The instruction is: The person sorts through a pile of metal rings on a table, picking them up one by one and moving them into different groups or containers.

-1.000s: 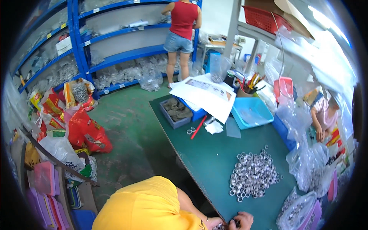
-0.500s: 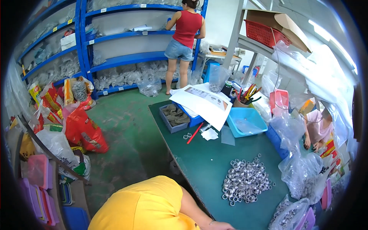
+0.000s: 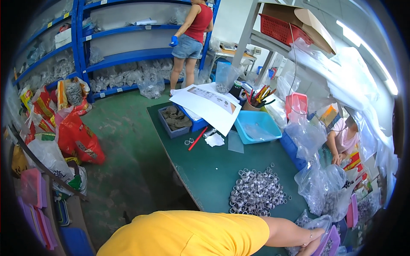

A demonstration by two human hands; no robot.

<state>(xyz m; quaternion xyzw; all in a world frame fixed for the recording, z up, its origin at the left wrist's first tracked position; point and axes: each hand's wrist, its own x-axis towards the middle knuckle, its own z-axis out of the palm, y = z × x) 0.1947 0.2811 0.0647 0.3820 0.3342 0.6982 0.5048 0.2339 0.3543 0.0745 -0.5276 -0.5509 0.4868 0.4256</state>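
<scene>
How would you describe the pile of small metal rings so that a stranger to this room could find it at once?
Start at the long green table. Near its close end, past the light blue tray, lies the pile of metal rings. It is the only loose silvery heap lying bare on the tabletop; the rings beside it sit in clear plastic bags.

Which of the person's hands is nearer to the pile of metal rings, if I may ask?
Right, as far as shows. The right hand rests at a purple tray, below and right of the pile of metal rings; the left hand is out of view.
</scene>
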